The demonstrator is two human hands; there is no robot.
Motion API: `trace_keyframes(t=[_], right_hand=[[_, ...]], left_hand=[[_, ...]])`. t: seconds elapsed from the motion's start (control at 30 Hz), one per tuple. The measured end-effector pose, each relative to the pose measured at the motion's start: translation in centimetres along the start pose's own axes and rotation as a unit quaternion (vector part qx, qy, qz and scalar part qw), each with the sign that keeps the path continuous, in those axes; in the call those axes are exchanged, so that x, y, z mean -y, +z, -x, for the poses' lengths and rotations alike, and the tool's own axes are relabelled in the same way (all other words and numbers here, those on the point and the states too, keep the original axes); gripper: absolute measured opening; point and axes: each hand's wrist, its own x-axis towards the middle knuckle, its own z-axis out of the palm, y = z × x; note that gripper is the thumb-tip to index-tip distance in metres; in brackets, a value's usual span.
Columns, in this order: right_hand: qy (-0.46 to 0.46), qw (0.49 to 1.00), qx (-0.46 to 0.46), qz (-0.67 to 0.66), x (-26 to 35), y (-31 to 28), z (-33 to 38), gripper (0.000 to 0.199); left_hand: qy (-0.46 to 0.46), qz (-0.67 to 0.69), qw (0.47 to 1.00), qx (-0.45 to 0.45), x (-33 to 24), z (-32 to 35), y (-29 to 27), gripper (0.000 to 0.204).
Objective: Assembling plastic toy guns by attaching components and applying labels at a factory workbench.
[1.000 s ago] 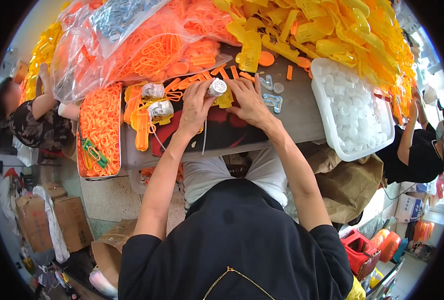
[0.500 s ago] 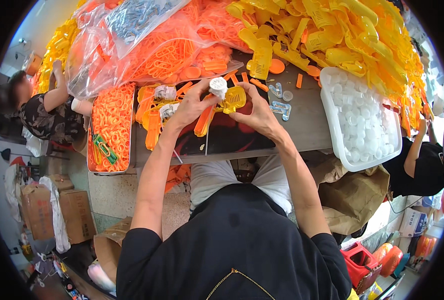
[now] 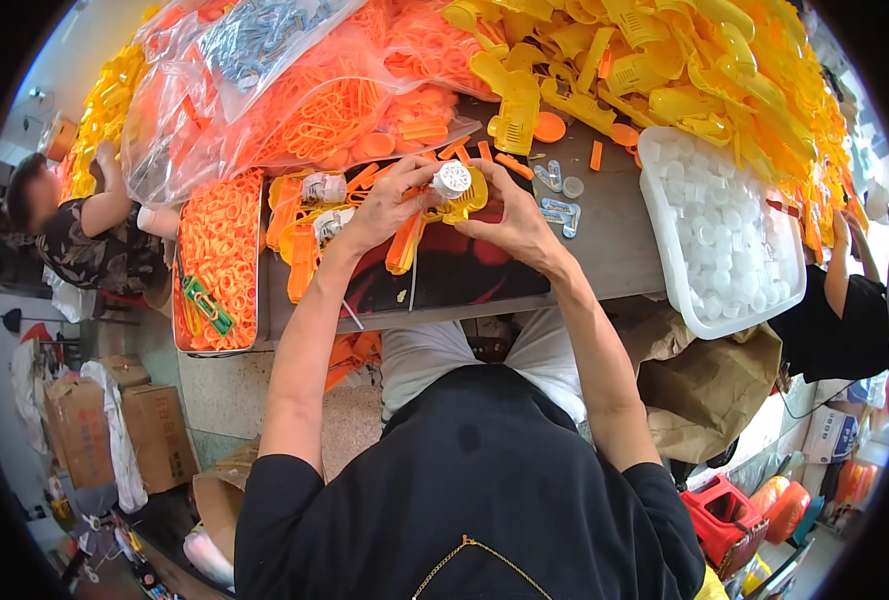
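My left hand [image 3: 389, 205] pinches a small round white plastic part [image 3: 452, 179] with a perforated face. It sits over a yellow plastic shell [image 3: 474, 196] that my right hand [image 3: 509, 215] grips from the right side. The white part overlaps the shell, and I cannot tell whether it is seated in it. Below my left hand, orange handle-like pieces [image 3: 402, 245] lie on a dark mat [image 3: 464, 270]. More yellow and orange assemblies with whitish inserts [image 3: 324, 187] rest just to the left. Light-blue clear plastic pieces [image 3: 562, 215] lie right of my right hand.
An orange-filled tray [image 3: 219, 250] with green-handled snips [image 3: 207, 305] stands left. A white bin [image 3: 654, 230] of translucent caps is at the right. Bagged orange parts [image 3: 324, 110] and heaped yellow shells [image 3: 654, 70] fill the back. Other people work at both sides.
The white part has moved slightly right, from beside the yellow shell to over it, its perforated face now turned more toward view. Both hands have drawn a little closer together.
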Motion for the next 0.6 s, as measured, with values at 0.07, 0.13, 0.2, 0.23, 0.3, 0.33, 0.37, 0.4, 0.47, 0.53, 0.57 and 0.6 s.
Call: trace_keyframes(t=[0.07, 0.13, 0.2, 0.23, 0.3, 0.33, 0.37, 0.4, 0.47, 0.53, 0.57, 0.6], right_hand=[[-0.001, 1.000, 0.000, 0.000, -0.2, -0.2, -0.1, 0.085], [0.001, 1.000, -0.002, -0.001, -0.4, -0.3, -0.1, 0.085], [0.000, 1.000, 0.000, -0.002, -0.5, -0.3, -0.2, 0.085], [0.000, 1.000, 0.002, -0.007, -0.6, -0.3, -0.3, 0.084], [0.002, 1.000, 0.005, -0.012, -0.7, -0.2, -0.4, 0.083], [0.000, 1.000, -0.003, -0.025, -0.7, -0.1, -0.4, 0.084], [0.000, 0.999, -0.012, -0.038, -0.8, -0.1, -0.4, 0.085], [0.000, 0.999, -0.012, -0.037, -1.2, 0.1, -0.5, 0.085], [-0.024, 0.998, -0.044, -0.029, -1.5, 0.5, -0.6, 0.087], [-0.013, 0.998, -0.040, -0.048, -0.9, 0.6, -0.5, 0.084], [0.000, 0.997, -0.035, -0.069, -0.5, 0.7, -0.5, 0.081], [-0.001, 0.997, -0.036, -0.068, -0.5, 0.8, -0.6, 0.081]], left_hand=[[0.009, -0.030, 0.999, 0.008, -0.7, -0.4, 0.1, 0.050], [0.011, -0.033, 0.999, 0.019, -1.7, -0.8, 0.1, 0.051], [0.011, -0.039, 0.999, 0.027, -2.0, -0.8, 0.0, 0.052], [0.022, -0.048, 0.998, 0.026, -1.9, -0.9, 0.0, 0.052], [0.033, -0.057, 0.997, 0.026, -2.0, -1.0, 0.1, 0.053], [0.029, -0.071, 0.997, 0.022, -2.1, -0.9, 0.2, 0.053], [0.025, -0.086, 0.996, 0.019, -2.3, -0.8, 0.3, 0.053], [0.026, -0.085, 0.996, 0.020, -2.4, -0.9, 0.5, 0.053], [0.037, -0.205, 0.978, 0.000, -2.6, -0.9, 0.9, 0.053], [0.052, -0.191, 0.980, -0.016, -2.7, -0.9, 0.8, 0.051], [0.065, -0.178, 0.981, -0.032, -2.8, -0.9, 0.7, 0.049], [0.067, -0.178, 0.981, -0.032, -2.8, -0.9, 0.6, 0.049]])
